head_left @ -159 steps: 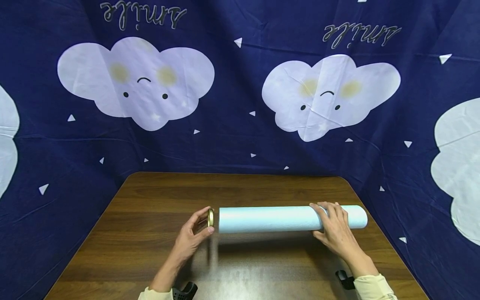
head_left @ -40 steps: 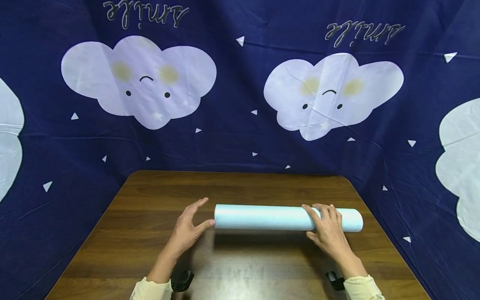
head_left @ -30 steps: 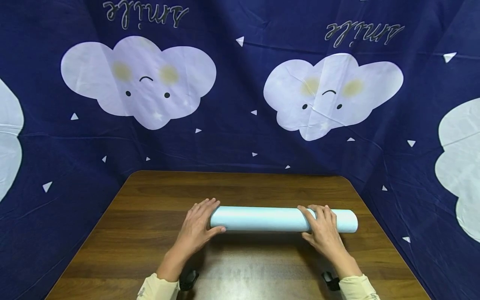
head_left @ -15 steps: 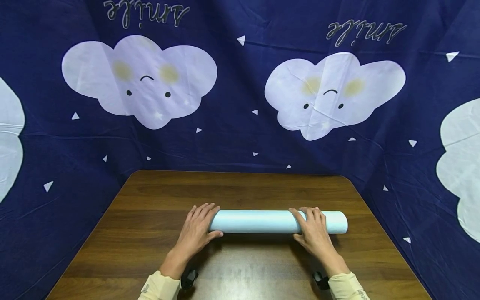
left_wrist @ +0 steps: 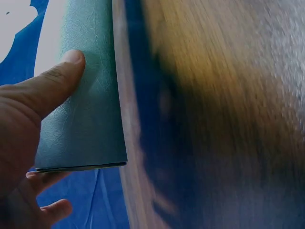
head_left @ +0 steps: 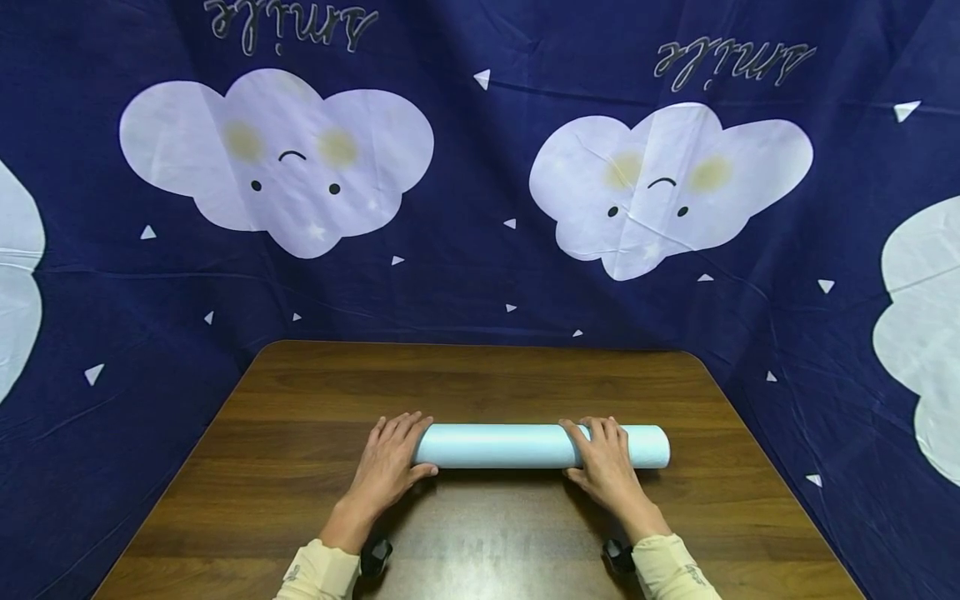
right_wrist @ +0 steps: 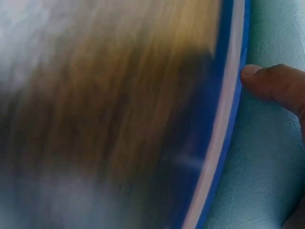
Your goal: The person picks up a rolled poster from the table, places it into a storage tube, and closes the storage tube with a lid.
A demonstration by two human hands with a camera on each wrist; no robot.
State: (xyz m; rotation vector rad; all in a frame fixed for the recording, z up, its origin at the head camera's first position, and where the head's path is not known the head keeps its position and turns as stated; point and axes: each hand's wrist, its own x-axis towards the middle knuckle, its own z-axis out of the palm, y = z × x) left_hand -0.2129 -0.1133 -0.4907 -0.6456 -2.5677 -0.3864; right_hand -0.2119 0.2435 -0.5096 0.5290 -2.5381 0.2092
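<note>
A pale blue roll (head_left: pixel 498 446) with a creased, leathery surface lies lengthwise across the middle of the head view. My left hand (head_left: pixel 384 467) grips its left end, covering it. In the left wrist view the thumb presses along the roll's side (left_wrist: pixel 88 114), and other fingertips show past its end rim. Right of the middle, my right hand (head_left: pixel 609 471) holds the roll from above, fingers over the far side and thumb on the near side. The roll's right end sticks out beyond that hand. A shadow falls beneath it; I cannot tell whether it touches the table.
A brown wood-grain table (head_left: pixel 480 379) with rounded far corners lies under the hands. Behind and beside it hangs a dark blue cloth (head_left: pixel 465 300) printed with clouds and small triangles. Black wrist devices (head_left: pixel 375 557) sit below both hands.
The gold ring-like piece seen earliest in my left hand is out of sight. That hand, lately spread beside the roll, now grips its left end. The roll and right hand have shifted left.
</note>
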